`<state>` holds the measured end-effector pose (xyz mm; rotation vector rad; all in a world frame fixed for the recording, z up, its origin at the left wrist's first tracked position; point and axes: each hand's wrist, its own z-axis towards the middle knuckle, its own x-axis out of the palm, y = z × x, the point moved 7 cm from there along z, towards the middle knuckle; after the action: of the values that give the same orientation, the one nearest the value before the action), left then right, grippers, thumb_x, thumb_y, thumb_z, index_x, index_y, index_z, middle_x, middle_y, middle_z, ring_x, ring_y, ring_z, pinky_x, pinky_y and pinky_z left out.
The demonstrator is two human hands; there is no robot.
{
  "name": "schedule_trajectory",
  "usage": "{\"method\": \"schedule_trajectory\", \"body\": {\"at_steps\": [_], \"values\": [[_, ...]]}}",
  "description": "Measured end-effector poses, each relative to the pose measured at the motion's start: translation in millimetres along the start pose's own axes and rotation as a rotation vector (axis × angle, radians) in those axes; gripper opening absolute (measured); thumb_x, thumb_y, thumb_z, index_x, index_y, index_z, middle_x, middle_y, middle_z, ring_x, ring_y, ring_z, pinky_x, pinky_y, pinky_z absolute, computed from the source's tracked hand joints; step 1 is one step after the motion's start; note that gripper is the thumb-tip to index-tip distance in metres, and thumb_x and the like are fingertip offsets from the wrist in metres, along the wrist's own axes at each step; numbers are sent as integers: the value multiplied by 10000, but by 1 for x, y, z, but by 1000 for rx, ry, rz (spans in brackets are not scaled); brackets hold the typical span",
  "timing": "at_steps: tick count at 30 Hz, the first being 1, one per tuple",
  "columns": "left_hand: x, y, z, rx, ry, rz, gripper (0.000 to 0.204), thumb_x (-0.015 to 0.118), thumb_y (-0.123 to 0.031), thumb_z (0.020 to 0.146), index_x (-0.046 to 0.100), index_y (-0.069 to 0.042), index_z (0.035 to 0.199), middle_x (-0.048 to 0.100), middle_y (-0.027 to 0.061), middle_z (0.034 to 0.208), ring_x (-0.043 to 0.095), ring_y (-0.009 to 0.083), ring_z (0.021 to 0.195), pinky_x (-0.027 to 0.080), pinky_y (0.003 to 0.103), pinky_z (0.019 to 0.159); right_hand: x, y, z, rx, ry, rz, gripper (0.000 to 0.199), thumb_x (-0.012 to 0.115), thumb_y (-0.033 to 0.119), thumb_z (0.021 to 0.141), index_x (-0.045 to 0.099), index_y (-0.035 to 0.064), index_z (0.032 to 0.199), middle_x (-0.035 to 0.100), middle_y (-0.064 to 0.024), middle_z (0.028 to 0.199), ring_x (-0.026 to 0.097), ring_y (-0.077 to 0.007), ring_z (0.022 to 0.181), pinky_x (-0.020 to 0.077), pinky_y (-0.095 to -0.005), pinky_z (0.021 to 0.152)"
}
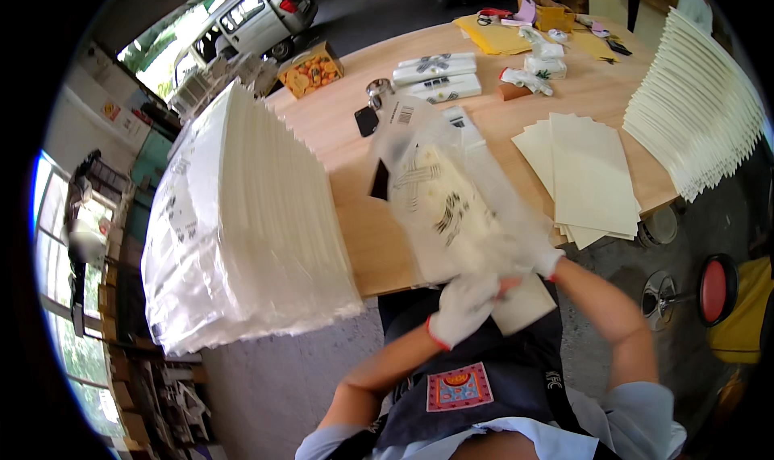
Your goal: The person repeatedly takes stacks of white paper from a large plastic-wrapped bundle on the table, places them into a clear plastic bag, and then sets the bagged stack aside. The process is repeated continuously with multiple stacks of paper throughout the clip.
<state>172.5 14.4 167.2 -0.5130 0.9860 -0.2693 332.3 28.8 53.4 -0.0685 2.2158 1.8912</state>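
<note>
A clear printed plastic bag (419, 194) lies tilted over the near table edge, with cream sheets (528, 305) partly inside it and sticking out at its near end. My left hand (465, 311), in a white glove with a red cuff, closes around the sheets at the bag's mouth. At the bag's near right side is my gloved right hand (538, 254), gripping the plastic; its fingers are partly blurred. More flat bags (468, 125) lie under the far end of this one. Loose cream sheets (592, 174) are fanned in a pile to the right.
A tall plastic-wrapped stack (266, 218) stands at left, and a leaning cream stack (693, 105) at right. Farther back on the wooden table (363, 262) are rolled bags (435, 69), a black phone (366, 122), a fruit-printed box (310, 70) and scissors (493, 13). A stool (713, 289) stands right.
</note>
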Motion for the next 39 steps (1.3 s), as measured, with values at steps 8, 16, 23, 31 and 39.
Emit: {"method": "schedule_trajectory", "body": {"at_steps": [8,16,23,31,39], "values": [[30,33,49,-515,95,-649,309,523,16,848,627,-83,1122,658,95,963,613,130,840,478,253,737,56,60,-8,10,59,-1030,354,635,238,780,610,57,1083,599,-122,1040,590,-254,990,468,-380,889],[44,74,-40,-367,71,-81,268,587,-48,803,614,-81,1067,631,92,1001,608,184,909,482,300,775,32,52,-59,-385,-640,-1082,333,565,214,800,552,92,1110,637,-112,805,646,-278,772,499,-412,666],[9,150,-173,-827,-492,135,96,621,-94,771,536,-66,804,554,125,798,545,305,732,434,374,630,12,-17,-63,52,-253,-1195,214,450,236,885,532,84,1012,611,-110,636,617,-305,568,466,-465,527],[14,48,-244,-1084,-509,-885,143,646,-139,858,543,-42,834,558,-38,756,492,54,678,414,218,612,63,1,-176,83,144,-1211,171,523,257,794,551,91,766,603,-95,606,597,-265,479,466,-413,460],[-10,54,-233,-836,-369,-339,237,679,-31,762,454,-42,686,535,71,673,509,152,597,419,257,552,60,6,-155,84,651,-765,347,526,371,873,623,127,1100,671,-135,779,662,-241,674,522,-338,602]]}}
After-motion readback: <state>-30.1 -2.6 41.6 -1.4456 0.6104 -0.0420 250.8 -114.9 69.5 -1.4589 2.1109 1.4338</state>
